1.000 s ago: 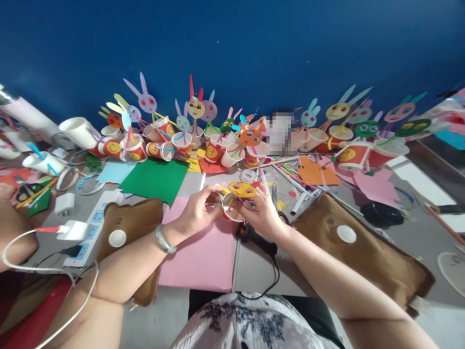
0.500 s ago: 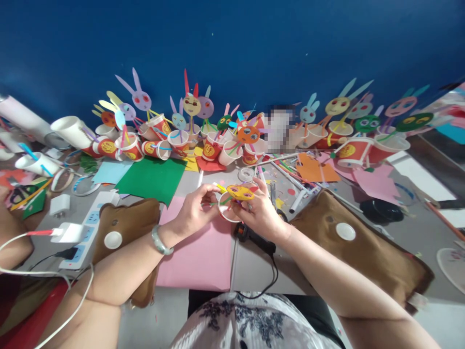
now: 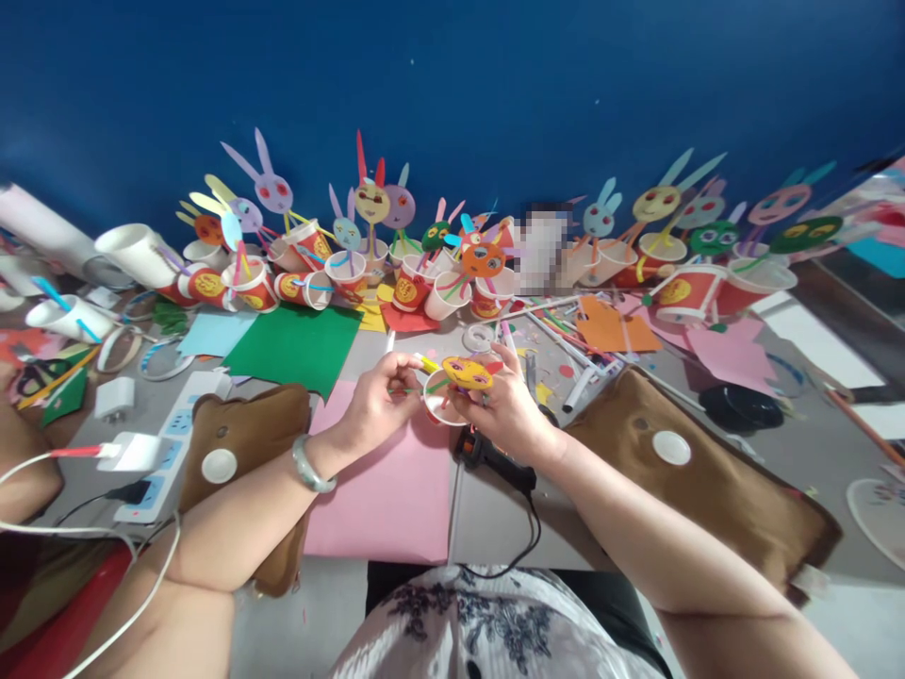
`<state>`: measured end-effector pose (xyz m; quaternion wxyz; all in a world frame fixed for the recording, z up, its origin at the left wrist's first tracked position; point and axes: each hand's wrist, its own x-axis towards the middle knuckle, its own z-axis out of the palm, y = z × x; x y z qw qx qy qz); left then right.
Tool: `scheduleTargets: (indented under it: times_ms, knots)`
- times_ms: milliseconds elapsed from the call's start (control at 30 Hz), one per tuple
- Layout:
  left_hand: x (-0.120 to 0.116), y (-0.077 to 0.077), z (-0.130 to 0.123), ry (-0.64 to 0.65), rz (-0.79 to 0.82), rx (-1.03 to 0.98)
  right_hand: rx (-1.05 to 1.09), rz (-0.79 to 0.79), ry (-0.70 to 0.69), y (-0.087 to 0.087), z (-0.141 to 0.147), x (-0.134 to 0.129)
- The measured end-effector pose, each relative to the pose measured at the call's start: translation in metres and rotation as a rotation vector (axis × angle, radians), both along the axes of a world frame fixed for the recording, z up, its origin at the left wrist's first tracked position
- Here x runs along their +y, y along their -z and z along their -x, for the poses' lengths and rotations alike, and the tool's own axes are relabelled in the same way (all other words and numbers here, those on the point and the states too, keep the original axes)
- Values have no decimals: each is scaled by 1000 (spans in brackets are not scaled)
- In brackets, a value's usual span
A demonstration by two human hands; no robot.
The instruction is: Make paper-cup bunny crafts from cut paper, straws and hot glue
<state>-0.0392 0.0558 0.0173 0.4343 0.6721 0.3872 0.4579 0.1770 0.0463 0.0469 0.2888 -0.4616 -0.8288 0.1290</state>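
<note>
- Cup (image 3: 439, 407) (paper, red outside, white inside): ref. pt. for all clock pos. below; held above table (image 3: 417, 519), mouth tilted up toward wearer.
- R hand (image 3: 501, 407): grasping cup at its 3 o'clock side, fingers at rim. Ring on one finger.
- Face disc (image 3: 467, 372) (yellow, w/ drawn eyes): over cup rim at 1 o'clock, against R hand fingers.
- L hand (image 3: 391, 389): at 9 o'clock, fingertips pinched on green strip (image 3: 406, 390), thin, reaching twd. cup.
- Bangle (image 3: 313, 464): on L wrist.
- Glue gun (image 3: 496, 460) (blk.): btwn 4 & 5 o'clock, on table, cord twd. wearer.
- Pink sheet (image 3: 382, 490): 7 o'clock, flat.
- Green sheet (image 3: 293, 349): 10 o'clock.
- Power strip (image 3: 168, 453): 9 o'clock, w/ plug & cable.
- Brown pouch (image 3: 714, 505): 4 o'clock.
- Orange paper (image 3: 614, 325): 2 o'clock.
- Cup figures (image 3: 372, 203) (paper heads, colored ears): row, approx. 10 thru 2 o'clock, near blue wall (image 3: 452, 85).
</note>
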Motion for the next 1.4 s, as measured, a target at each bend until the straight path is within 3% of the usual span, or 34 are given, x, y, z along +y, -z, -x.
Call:
scheduleTargets:
  times_ms: [300, 533, 800, 1133, 1233, 1400]
  knots:
    - [3, -3, 0, 4, 101, -38, 10, 5, -11, 6, -1, 7]
    - [4, 3, 2, -10, -10, 26, 46, 41, -19, 7, -2, 8]
    - [6, 3, -2, 81, -11, -129, 92, 89, 34, 1, -3, 15]
    - [16, 32, -10, 166, 424, -329, 198, 202, 84, -4, 0, 21]
    - [16, 31, -10, 133, 373, -319, 202, 206, 90, -4, 0, 21]
    - [18, 21, -4, 12, 144, -217, 226, 239, 110, -5, -1, 22]
